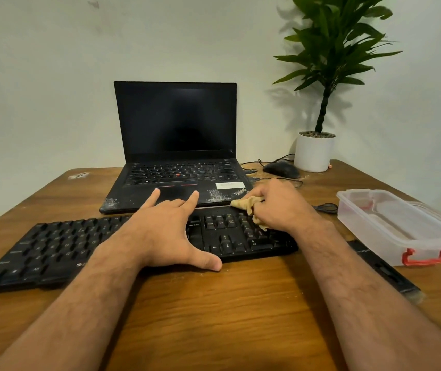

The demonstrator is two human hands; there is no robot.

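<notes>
Wiping the keyboard's right end

Head view, middle of frame: the right hand (281,207) squeezed a tan cloth (246,203) on the black keyboard (53,247). The left hand (165,231), fingers spread straight, pressed the keyboard down. Hard rubbing might have popped a key off.

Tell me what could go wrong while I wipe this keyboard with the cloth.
The cloth, bunched in the right hand, could snag a number-pad keycap on the keyboard and lift it. The left hand only rests on the keyboard, so a hard wipe might shove it against the laptop just behind.
</notes>
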